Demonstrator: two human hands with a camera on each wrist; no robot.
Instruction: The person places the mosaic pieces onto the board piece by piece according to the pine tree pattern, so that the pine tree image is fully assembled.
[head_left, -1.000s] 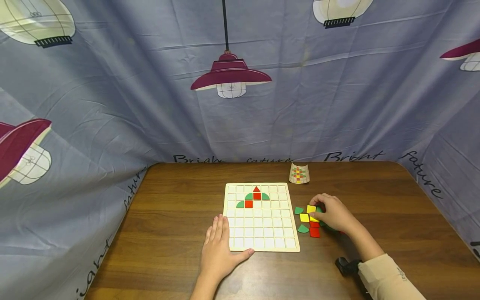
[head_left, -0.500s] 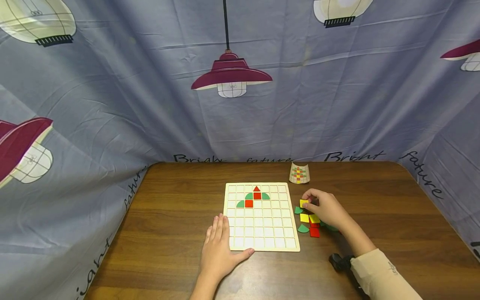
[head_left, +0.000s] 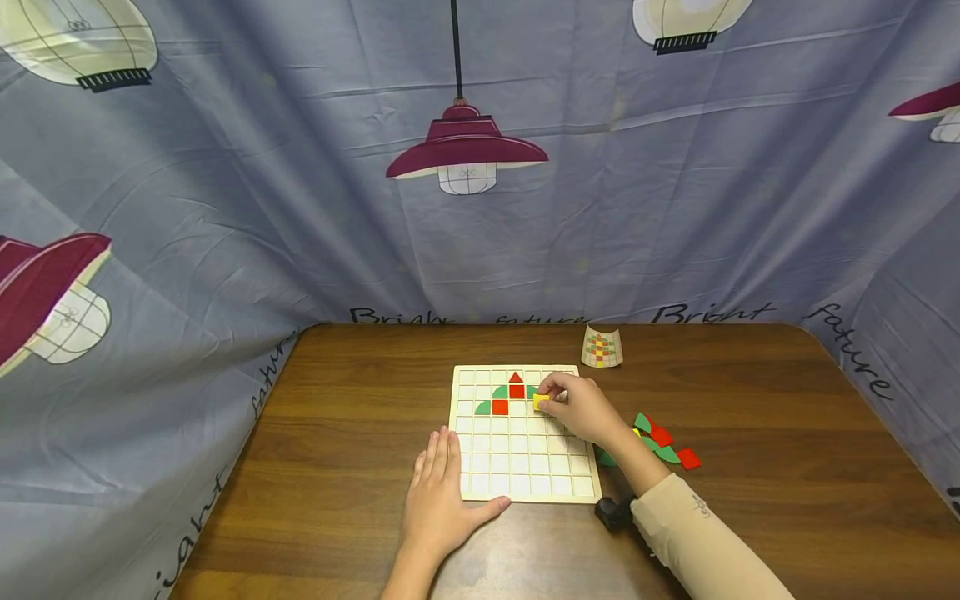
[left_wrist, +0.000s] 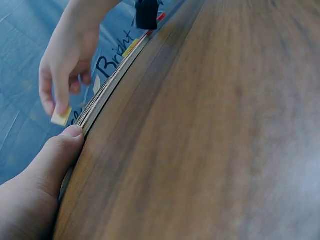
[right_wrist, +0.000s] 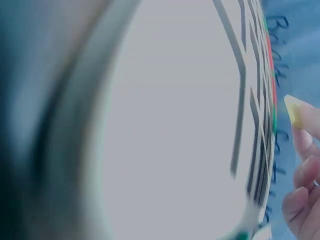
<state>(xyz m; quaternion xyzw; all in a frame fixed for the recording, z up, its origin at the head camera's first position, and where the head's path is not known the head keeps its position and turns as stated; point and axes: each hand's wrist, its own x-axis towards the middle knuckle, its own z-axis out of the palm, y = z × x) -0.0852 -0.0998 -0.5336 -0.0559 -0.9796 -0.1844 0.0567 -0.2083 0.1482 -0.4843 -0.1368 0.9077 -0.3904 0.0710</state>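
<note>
A pale wooden grid board (head_left: 519, 462) lies on the table. Near its top sit a red triangle (head_left: 516, 378), two red squares (head_left: 500, 407) and green quarter-circle tiles (head_left: 483, 408). My right hand (head_left: 583, 410) pinches a yellow square tile (head_left: 541, 402) between thumb and fingertips, over the board's upper right cells. The same yellow tile (left_wrist: 61, 116) shows tilted in the left wrist view, above the board's edge. My left hand (head_left: 437, 508) lies with straight fingers along the board's left edge, its thumb at the bottom edge.
Right of the board lies a loose pile of red tiles (head_left: 688, 458) and green tiles (head_left: 664, 453), partly hidden by my right forearm. A curved pattern card (head_left: 602, 347) stands at the back of the wooden table (head_left: 360, 417). Printed curtains (head_left: 300, 167) hang behind.
My right hand has picked a yellow square tile from the pile and carried it left over the board. My left hand has stayed in place.
</note>
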